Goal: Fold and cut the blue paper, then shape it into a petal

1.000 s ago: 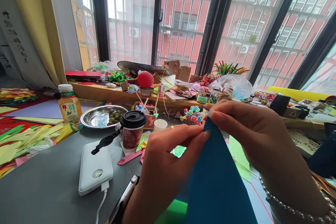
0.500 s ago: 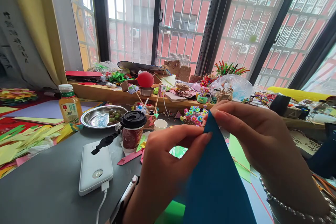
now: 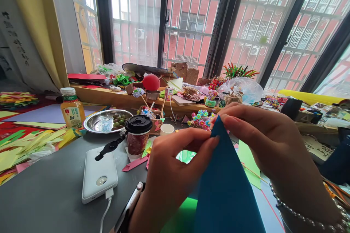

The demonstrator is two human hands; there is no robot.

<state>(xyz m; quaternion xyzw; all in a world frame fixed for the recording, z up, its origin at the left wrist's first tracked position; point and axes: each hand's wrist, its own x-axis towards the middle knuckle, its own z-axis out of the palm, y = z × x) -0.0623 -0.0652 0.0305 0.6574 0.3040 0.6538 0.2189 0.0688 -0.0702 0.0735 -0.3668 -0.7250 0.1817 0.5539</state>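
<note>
At your far left stands a juice bottle (image 3: 72, 112), then a white power bank (image 3: 95, 174) lying on the grey table (image 3: 51, 193), then a black-lidded cup (image 3: 138, 140). Your left hand (image 3: 175, 167) pinches the edge of the blue sheet (image 3: 226, 185) just below its peak; the sheet hangs in front of you, point upward, between your hands. Your right hand (image 3: 264, 134) pinches its tip.

Looks like craft room, judging by heaped paper strips (image 3: 30, 149), small colourful flowers (image 3: 201, 118), tangled cords (image 3: 276, 102), crowded windowsill (image 3: 105, 97) beyond tabletop (image 3: 60, 178).
</note>
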